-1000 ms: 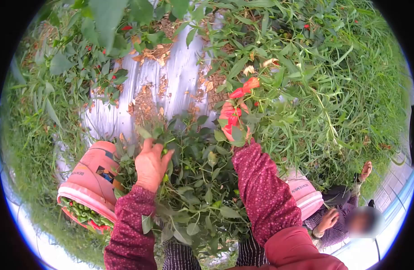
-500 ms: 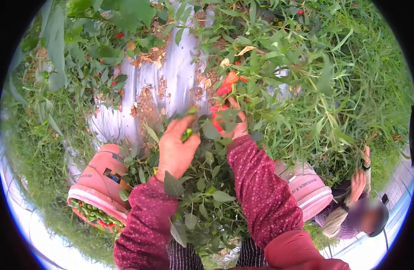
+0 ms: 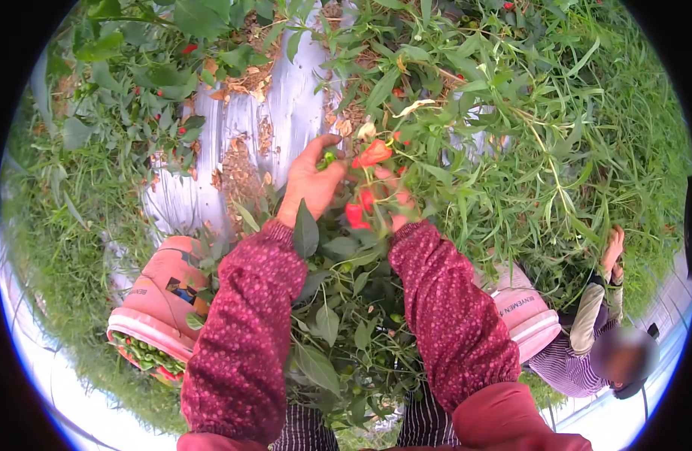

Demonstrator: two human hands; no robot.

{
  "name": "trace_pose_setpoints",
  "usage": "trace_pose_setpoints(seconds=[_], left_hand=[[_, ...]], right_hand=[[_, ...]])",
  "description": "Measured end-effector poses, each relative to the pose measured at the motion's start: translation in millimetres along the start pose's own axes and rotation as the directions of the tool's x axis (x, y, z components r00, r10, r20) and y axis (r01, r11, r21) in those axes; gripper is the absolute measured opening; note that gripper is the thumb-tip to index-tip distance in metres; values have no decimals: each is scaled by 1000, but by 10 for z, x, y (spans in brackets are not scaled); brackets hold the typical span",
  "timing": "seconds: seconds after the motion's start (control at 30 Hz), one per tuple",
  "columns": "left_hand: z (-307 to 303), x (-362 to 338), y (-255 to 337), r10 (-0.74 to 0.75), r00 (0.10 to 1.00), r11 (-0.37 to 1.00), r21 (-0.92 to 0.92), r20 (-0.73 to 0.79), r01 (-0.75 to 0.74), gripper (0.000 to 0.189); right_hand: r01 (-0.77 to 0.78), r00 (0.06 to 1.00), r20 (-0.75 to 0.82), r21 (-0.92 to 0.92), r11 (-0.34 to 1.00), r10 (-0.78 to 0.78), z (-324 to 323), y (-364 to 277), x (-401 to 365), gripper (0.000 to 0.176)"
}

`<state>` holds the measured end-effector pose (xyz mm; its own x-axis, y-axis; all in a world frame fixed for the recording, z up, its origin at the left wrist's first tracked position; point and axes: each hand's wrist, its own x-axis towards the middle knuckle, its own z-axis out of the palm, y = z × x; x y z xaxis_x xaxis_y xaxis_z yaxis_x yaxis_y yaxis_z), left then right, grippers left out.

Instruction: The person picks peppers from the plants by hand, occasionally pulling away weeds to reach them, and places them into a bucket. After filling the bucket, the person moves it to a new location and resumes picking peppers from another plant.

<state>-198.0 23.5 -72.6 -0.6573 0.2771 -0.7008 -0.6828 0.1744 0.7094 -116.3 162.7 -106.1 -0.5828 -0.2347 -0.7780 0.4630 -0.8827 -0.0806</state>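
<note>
Red pepper (image 3: 374, 153): on the plant, at the far end of the foliage, right between both hands.

Left hand (image 3: 310, 184) just left of it, fingertips pinched on a green bit (image 3: 328, 158). Stem or small green pod, cannot tell which.

Right hand (image 3: 397, 201) just near-right of it, half buried in leaves, curled shut round several red pods (image 3: 359, 213). Hands close together, not touching as far as visible.

Handling, by judgement:
- Light, thin-skinned, glossy, so probably a bit slippery.
- Easy to bruise or split if squeezed.
- Best taken at the green stalk above the cap, not on the body.
- Branch looks thin and springy, worth steadying.

Outward:
- Pepper plant (image 3: 346, 316) filling the space between the maroon sleeves.
- Pink bucket (image 3: 162, 289) near-left, tipped, green and red pods showing at its mouth.
- Second pink bucket (image 3: 520, 308) near-right.
- Silver mulch film (image 3: 286, 113) far-left of the hands, dry leaf litter on it.
- Grass all round.
- Another person (image 3: 579, 331) crouched at the right, one hand (image 3: 613, 244) up in the grass.
</note>
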Motion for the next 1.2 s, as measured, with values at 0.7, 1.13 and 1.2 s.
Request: trace_pose_setpoints(seconds=[0.7,1.13,1.2], left_hand=[[23,-43,-60,-142,981,896,-439,-130,72,28],[-213,-464,371,87,991,966,234,105,-110,14],[-194,-516,339,113,976,981,135,186,-139,25]], right_hand=[[26,995,-101,-9,1000,-27,79,111,145,36],[172,982,-73,-38,984,-174,244,108,42,34],[169,984,-62,42,985,-167,185,170,106,33]])
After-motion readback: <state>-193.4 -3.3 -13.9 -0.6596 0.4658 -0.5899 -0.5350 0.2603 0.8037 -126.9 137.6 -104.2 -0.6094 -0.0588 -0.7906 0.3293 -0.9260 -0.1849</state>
